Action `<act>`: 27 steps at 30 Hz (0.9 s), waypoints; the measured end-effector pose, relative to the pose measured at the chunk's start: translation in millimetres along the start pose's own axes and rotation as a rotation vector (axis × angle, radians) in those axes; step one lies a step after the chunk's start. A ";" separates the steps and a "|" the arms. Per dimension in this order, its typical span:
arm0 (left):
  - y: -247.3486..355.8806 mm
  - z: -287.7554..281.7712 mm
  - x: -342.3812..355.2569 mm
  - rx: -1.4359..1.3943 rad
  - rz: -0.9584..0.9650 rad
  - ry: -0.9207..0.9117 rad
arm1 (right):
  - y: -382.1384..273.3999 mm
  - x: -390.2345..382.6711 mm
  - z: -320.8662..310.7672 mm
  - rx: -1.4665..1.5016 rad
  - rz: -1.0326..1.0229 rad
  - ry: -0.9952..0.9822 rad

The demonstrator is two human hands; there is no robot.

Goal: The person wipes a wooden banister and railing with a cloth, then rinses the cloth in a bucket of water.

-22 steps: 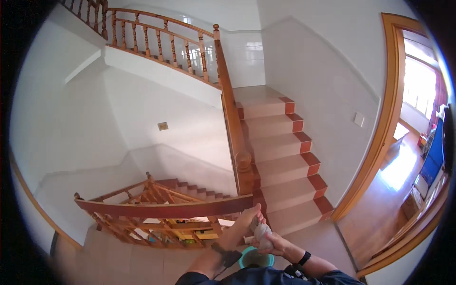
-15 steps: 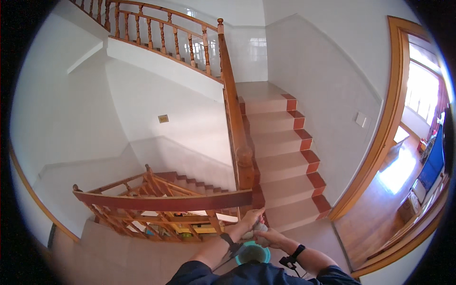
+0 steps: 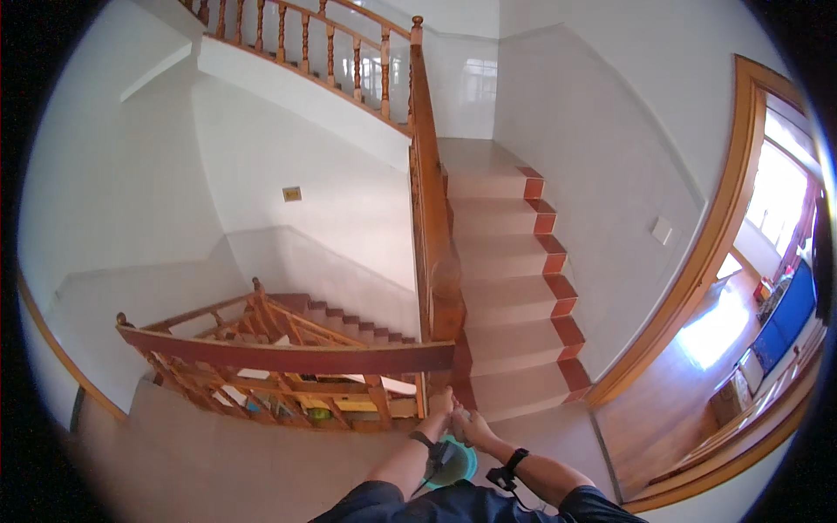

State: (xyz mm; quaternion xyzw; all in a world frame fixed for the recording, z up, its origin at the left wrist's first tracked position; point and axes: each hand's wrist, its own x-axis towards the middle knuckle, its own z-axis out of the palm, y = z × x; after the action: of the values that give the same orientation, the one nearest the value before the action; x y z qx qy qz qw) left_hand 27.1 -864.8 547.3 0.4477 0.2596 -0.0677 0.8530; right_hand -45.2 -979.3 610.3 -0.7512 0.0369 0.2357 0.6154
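Note:
Both of my hands meet above a teal bucket (image 3: 472,465) at the foot of the stairs, near the wooden railing. My left hand (image 3: 439,406) and my right hand (image 3: 475,430) are closed together on a bunched greyish cloth (image 3: 456,426), mostly hidden by my fingers. Darkish water seems to fill the bucket, partly covered by my left forearm and clothing. A dark strap with a small device sits on each wrist.
A red-brown handrail (image 3: 288,353) with wooden balusters runs beside my left hand. A wooden newel post (image 3: 446,301) stands ahead. Pale steps (image 3: 506,336) with red edge tiles rise ahead right. A wooden door frame (image 3: 671,322) stands at the right.
My hands have drawn closer together and shifted slightly left, and less of the cloth shows between them. The whole view has tilted a little downward.

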 end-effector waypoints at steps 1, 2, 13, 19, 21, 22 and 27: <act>-13.8 -13.3 18.8 0.079 0.064 -0.016 | -5.2 -4.3 3.7 -0.018 0.016 -0.007; -17.2 -14.9 18.0 -0.047 0.012 0.004 | -15.2 -6.7 5.2 -0.047 -0.013 -0.007; -131.6 -59.7 85.7 0.866 0.484 0.201 | 50.5 27.1 8.6 -0.385 0.072 0.105; -48.3 -20.3 -18.6 0.043 -0.219 -0.009 | 65.7 36.4 -39.8 -0.590 -0.129 -0.092; -27.8 -22.4 -63.5 0.016 -0.277 -0.018 | 54.2 31.0 -28.0 -0.601 -0.046 -0.008; -23.8 -24.8 -80.1 0.030 -0.331 0.001 | 31.2 12.6 -22.1 -0.766 -0.071 -0.071; -44.2 -33.0 -110.4 0.015 -0.336 -0.025 | 19.9 -30.3 -21.5 -1.168 -0.436 -0.207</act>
State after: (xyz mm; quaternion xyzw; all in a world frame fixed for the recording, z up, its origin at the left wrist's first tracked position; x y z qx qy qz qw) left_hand -95.5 -877.4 555.4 0.4034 0.3195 -0.2167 0.8296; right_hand -72.2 -1011.4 607.2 -0.9268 -0.3118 0.1577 0.1380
